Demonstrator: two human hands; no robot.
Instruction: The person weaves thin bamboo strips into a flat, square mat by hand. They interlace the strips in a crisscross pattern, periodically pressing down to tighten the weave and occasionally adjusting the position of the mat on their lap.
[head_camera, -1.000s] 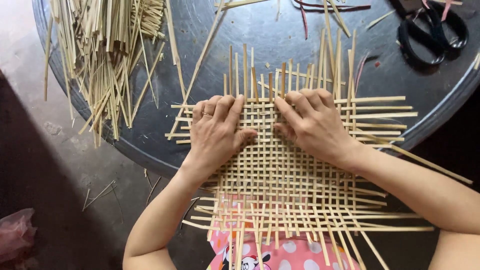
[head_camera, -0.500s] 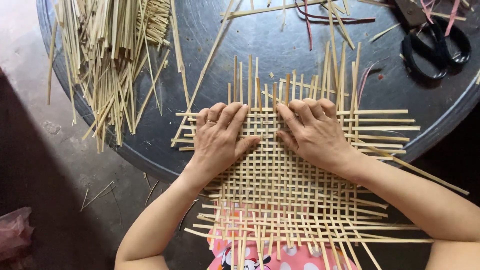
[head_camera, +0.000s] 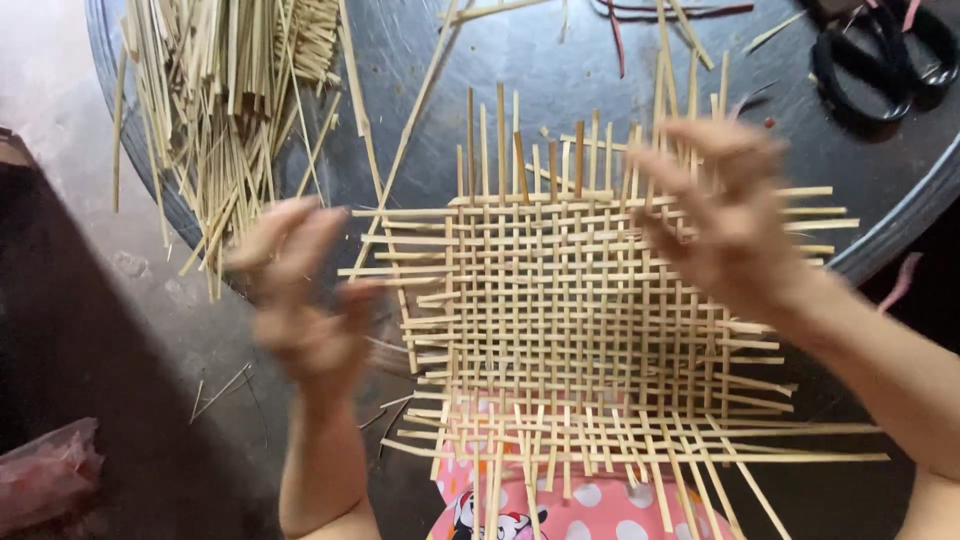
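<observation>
The woven mat (head_camera: 580, 320) lies flat, its far half on the round dark worktop (head_camera: 560, 70) and its near edge hanging off over a pink, white-spotted cloth (head_camera: 590, 510). Both hands are lifted clear of it and blurred. The left hand (head_camera: 300, 290) hovers just off the mat's left edge with fingers spread, its grip released and holding nothing. The right hand (head_camera: 730, 215) hangs over the mat's upper right corner, fingers loosely curled and apart, also released as far as the blur allows.

The mat is an open plain weave of thin, flat, pale straw-coloured strips, stiff and splintery-looking, with loose ends sticking out on all four sides. The rows look tighter in the middle than at the near edge, where the strips fan out and cross at slants.

To do this weaving step well, a person would likely press the crossings flat with open palms, push each new strip snug against the last one, and keep the overhanging half from sagging so the gaps stay even.

To the mat's upper left sits a loose pile of strips (head_camera: 220, 90), some spilling over the worktop's rim. Black scissors (head_camera: 880, 60) lie well beyond the mat's upper right corner.
</observation>
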